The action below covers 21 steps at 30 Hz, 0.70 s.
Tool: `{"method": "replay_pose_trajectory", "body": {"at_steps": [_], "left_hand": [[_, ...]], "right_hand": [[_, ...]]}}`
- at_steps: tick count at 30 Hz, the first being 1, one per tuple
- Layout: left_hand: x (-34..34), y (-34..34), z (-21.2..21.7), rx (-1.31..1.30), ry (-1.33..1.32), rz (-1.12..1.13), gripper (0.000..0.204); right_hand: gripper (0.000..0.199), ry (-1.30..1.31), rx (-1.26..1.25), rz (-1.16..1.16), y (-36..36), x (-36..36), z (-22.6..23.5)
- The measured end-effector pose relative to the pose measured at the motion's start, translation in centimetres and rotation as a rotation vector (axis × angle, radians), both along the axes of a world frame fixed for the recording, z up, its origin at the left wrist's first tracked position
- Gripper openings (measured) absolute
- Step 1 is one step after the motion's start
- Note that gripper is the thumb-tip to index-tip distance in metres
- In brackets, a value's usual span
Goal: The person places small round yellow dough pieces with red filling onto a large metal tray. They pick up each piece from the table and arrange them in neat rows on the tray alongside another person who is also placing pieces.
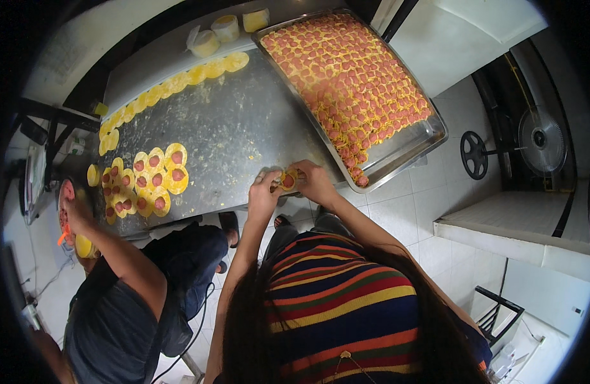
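Between my two hands, at the table's near edge, is a dumpling (288, 180): a round yellow wrapper gathered around pink meat filling. My left hand (265, 191) pinches its left side, while the fingers of my right hand (315, 182) close on its right side. Just right of my hands stands a large metal tray (397, 170), filled with rows of finished dumplings (352, 77) except for a bare strip at its near right end. Off to the left, flat wrappers topped with meat balls (157, 180) lie overlapping on the metal table (218, 128).
Plain wrappers (180, 82) form an overlapping row along the table's far left side. Wrapper packs (226, 29) stand at the back. On my left, a co-worker's hand (77, 214) is at a bowl of pink meat (66, 192), near an orange-handled tool (63, 234). A fan (542, 139) stands far right.
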<state>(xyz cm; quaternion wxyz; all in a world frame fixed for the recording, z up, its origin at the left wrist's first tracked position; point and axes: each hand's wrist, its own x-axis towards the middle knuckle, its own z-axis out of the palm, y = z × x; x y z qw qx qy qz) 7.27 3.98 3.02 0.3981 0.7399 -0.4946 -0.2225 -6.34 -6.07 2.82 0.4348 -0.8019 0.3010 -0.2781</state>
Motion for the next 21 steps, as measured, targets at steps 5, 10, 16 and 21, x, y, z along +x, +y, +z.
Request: {"method": "replay_pose_trajectory", "body": {"at_steps": [5, 10, 16, 21], "left_hand": [[-0.2, -0.3, -0.7, 0.023, 0.001, -0.007, 0.035], [-0.5, -0.3, 0.5, 0.027, 0.056, 0.008, 0.033], [-0.4, -0.8, 0.4, 0.067, -0.045, -0.029, 0.033], [-0.2, -0.9, 0.0, -0.046, 0.048, -0.027, 0.033]], "right_hand": [[0.035, 0.031, -0.093, 0.076, 0.0, 0.3, 0.1], [0.035, 0.186, -0.227, 0.072, 0.0, -0.2, 1.1], [0.032, 0.052, -0.108, 0.186, -1.1, 0.0, 0.1], [0.032, 0.139, -0.090, 0.155, -1.4, -0.4, 0.5]]}}
